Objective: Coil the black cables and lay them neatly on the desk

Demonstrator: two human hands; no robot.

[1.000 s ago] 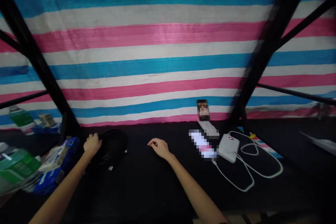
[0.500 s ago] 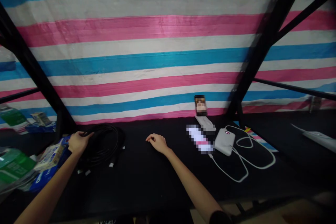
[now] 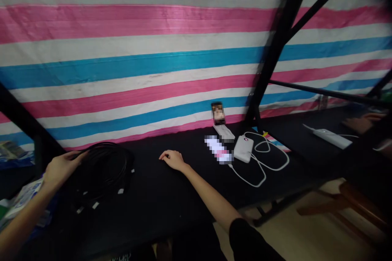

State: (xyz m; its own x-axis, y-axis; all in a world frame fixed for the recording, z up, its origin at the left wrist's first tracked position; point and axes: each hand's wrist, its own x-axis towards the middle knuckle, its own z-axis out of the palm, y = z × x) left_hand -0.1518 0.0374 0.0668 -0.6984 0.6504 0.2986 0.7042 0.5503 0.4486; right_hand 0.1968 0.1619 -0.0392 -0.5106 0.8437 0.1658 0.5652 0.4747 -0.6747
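A loose coil of black cable [image 3: 105, 176] with several pale plug ends lies on the black table at the left. My left hand [image 3: 63, 169] is at the coil's upper left edge, thumb and fingers closed on the cable; the exact grip is partly hidden in the dark. My right hand [image 3: 173, 160] rests on the table to the right of the coil, its fingers curled in and nothing visible in them. Between my right hand and a white power bank [image 3: 244, 149] lies a phone [image 3: 218, 149] with a lit, blurred screen. A white charging cable [image 3: 246, 180] is plugged in at the phone's lower end.
Behind the phone stands a small pale stand [image 3: 224, 132] with a blurred picture. Packets [image 3: 27, 197] sit under my left forearm. A black metal frame post [image 3: 272, 57] rises at the right. Another person's hand [image 3: 361, 123] is at the far right, near a white device [image 3: 332, 138].
The view has turned to the right, bringing another person's hand and a wooden chair into sight. My left hand and the coil's plug ends have shifted slightly. My right hand stays put.
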